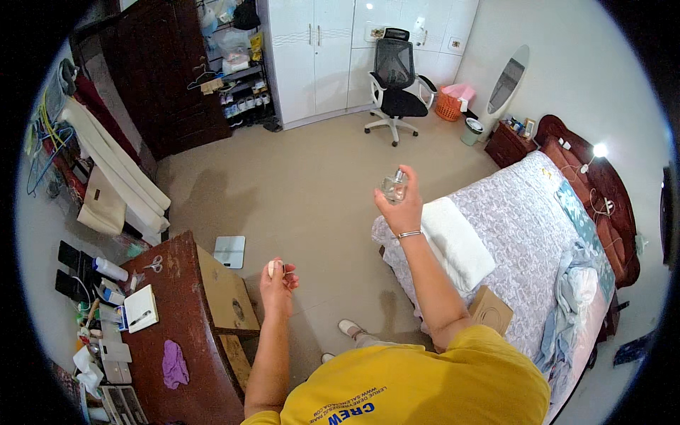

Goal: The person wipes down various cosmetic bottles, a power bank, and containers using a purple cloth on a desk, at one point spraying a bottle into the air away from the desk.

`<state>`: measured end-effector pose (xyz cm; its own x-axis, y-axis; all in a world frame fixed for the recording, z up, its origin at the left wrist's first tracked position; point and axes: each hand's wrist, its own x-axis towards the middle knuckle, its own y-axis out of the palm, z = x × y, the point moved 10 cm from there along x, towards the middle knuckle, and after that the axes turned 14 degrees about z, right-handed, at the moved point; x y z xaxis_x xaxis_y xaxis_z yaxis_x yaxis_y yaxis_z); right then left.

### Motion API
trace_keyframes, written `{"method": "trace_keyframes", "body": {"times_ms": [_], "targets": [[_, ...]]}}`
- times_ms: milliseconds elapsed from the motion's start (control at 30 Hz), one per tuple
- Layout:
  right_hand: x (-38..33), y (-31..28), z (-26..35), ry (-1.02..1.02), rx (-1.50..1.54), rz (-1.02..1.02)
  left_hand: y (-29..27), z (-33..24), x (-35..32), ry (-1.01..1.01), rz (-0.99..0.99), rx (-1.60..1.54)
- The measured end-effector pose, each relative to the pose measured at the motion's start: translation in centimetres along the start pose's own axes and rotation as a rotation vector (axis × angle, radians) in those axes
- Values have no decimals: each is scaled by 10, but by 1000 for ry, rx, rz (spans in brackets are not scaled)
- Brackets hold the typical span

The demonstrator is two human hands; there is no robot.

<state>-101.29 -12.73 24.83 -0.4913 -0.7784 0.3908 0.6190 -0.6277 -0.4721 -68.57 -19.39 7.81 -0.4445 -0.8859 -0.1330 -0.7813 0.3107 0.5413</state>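
Observation:
My right hand (402,202) is raised out in front, over the floor near the bed's corner. It grips a small clear glass perfume bottle (393,188), with a finger up at the silver spray top. Lower and to the left, my left hand (278,283) is closed, its fingers curled around a small pale piece (275,268). That piece looks like a cap, but the fingers partly cover it. The two hands are well apart.
On the right is a bed (510,205) with a folded white blanket (457,244) and a cardboard box (490,310). A dark red desk (191,347) stands at left, a white scale (229,251) beyond it. An office chair (402,103) faces white wardrobes (304,71).

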Motion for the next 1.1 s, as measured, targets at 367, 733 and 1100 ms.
{"method": "trace_keyframes", "body": {"times_ms": [367,733,1100], "targets": [[116,-90,-2,-147,-200,-202,6,-42,37,66,-13,155],[156,16,91,-549,-173,128,32,-130,73,304,-96,172],[80,193,75,-608,18,608,-45,-54,8,210,-419,125]]}}
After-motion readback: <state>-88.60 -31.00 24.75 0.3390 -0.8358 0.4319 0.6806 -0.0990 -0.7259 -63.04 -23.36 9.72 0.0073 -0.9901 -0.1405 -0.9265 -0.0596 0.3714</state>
